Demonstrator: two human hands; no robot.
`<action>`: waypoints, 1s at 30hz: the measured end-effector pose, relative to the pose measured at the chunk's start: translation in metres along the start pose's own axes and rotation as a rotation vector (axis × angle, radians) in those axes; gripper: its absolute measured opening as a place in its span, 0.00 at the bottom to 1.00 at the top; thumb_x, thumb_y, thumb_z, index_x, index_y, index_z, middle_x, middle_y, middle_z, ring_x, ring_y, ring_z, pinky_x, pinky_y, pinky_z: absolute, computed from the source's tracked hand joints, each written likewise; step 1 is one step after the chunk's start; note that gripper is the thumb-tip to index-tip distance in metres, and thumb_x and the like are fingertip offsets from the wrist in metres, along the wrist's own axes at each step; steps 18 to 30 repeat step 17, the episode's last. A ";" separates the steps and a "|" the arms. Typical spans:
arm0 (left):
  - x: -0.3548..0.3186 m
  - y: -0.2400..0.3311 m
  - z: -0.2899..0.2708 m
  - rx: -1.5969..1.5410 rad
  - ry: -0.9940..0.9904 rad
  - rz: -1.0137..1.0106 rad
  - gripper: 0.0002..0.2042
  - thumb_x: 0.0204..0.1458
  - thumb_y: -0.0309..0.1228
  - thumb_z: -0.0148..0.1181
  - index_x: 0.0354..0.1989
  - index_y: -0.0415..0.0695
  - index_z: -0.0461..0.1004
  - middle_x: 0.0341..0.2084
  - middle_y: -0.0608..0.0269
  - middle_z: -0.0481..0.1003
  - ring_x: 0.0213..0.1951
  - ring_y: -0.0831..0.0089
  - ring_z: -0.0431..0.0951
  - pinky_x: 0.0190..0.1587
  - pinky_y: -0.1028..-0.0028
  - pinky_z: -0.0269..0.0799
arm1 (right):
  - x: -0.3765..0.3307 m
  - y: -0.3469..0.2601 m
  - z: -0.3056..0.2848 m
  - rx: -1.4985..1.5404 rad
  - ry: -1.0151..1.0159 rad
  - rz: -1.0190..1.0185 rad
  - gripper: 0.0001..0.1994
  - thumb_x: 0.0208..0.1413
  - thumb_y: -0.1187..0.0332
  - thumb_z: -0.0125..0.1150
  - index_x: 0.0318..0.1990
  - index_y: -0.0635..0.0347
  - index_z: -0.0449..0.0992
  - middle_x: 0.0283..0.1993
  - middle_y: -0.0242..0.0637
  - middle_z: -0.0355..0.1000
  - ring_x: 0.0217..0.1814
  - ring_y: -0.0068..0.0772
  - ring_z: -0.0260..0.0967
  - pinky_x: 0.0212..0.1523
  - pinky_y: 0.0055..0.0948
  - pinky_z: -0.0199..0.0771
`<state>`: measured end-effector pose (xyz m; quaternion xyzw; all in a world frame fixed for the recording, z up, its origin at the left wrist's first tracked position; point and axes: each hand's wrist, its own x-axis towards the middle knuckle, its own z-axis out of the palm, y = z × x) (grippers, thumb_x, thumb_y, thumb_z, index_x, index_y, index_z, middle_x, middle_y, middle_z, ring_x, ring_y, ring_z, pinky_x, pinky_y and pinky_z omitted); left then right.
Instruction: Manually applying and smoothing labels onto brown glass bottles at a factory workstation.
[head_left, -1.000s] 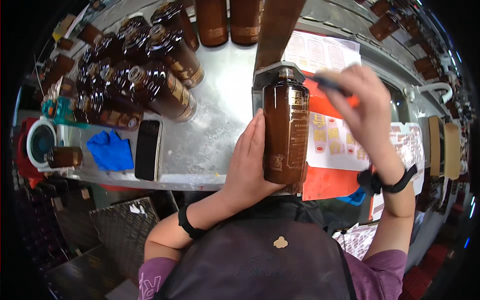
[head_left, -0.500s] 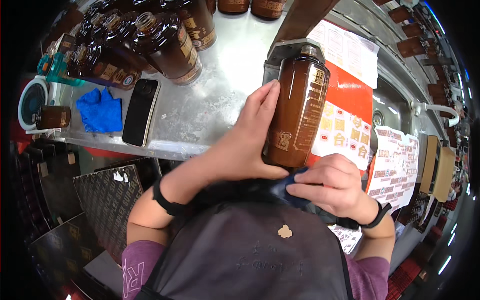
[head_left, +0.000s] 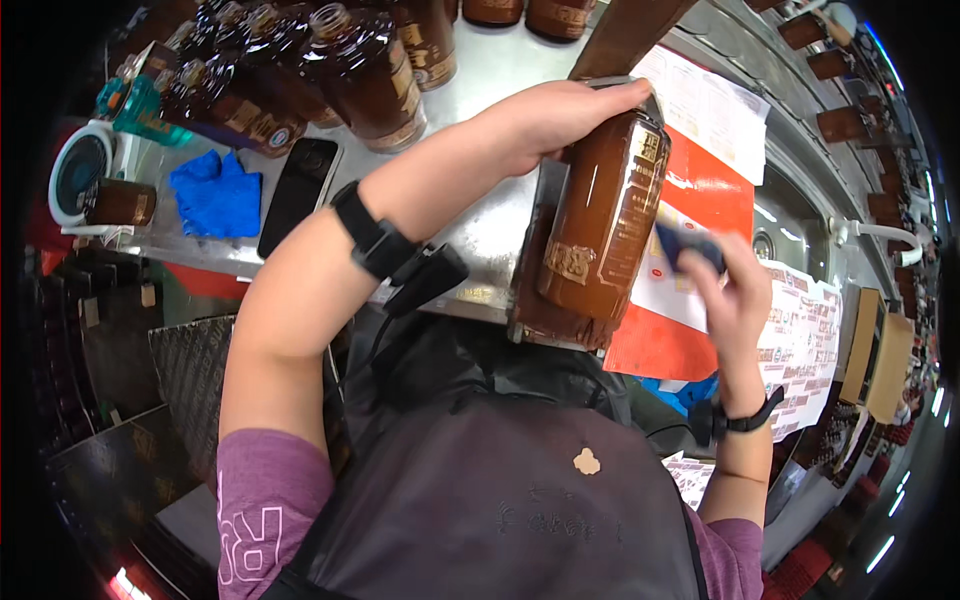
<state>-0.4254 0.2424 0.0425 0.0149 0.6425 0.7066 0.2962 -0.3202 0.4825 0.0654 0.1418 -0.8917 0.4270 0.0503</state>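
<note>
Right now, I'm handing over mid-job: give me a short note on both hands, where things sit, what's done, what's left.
Left hand: on the top of the brown bottle, steadying it in its holder at the steel table edge.
Right hand: holds a small dark blue pad beside the bottle's label side.
More brown bottles lie grouped at far left, near a blue cloth and a phone.
Done: bottle seated. Left: likely working the pad over the bottle.

A steel table carries brown bottles, a black phone, a blue cloth and printed sheets.

Purple short sleeves, dark grey apron, black band on each wrist, bare forearms
</note>
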 end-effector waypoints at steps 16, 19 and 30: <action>-0.118 -0.009 -0.022 -0.284 0.044 0.227 0.17 0.54 0.43 0.66 0.41 0.40 0.82 0.38 0.64 0.81 0.43 0.77 0.77 0.52 0.75 0.69 | -0.002 -0.078 0.015 -0.034 -0.191 -0.520 0.05 0.56 0.77 0.62 0.39 0.69 0.80 0.35 0.43 0.78 0.37 0.38 0.73 0.46 0.35 0.73; -0.134 -0.007 -0.037 -0.272 0.100 0.249 0.17 0.54 0.43 0.66 0.41 0.40 0.82 0.38 0.64 0.81 0.43 0.77 0.77 0.52 0.75 0.69 | -0.005 -0.076 0.029 0.044 -0.367 -0.466 0.06 0.59 0.74 0.62 0.41 0.67 0.80 0.37 0.44 0.78 0.42 0.41 0.74 0.49 0.37 0.72; -0.134 -0.007 -0.037 -0.272 0.100 0.249 0.17 0.54 0.43 0.66 0.41 0.40 0.82 0.38 0.64 0.81 0.43 0.77 0.77 0.52 0.75 0.69 | -0.005 -0.076 0.029 0.044 -0.367 -0.466 0.06 0.59 0.74 0.62 0.41 0.67 0.80 0.37 0.44 0.78 0.42 0.41 0.74 0.49 0.37 0.72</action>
